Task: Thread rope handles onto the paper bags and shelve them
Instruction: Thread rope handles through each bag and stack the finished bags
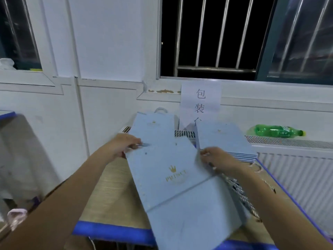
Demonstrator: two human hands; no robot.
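Observation:
A flat light-blue paper bag [167, 175] with a gold crown logo lies tilted across the wooden table [111, 192]. My left hand [124, 143] pinches its upper left edge. My right hand [214, 157] pinches its upper right edge. Small holes show near the bag's top. Behind it, a bag with a rope handle [155, 123] lies at the back, and a stack of flat blue bags [225, 139] sits at the back right. A bundle of rope handles [241, 193] lies under my right forearm, partly hidden.
The table has a blue rim [111, 231]. A white radiator [297, 170] stands at the right, with a green plastic bottle [277, 131] lying on its top. A paper sign [201, 101] hangs on the wall below the barred window.

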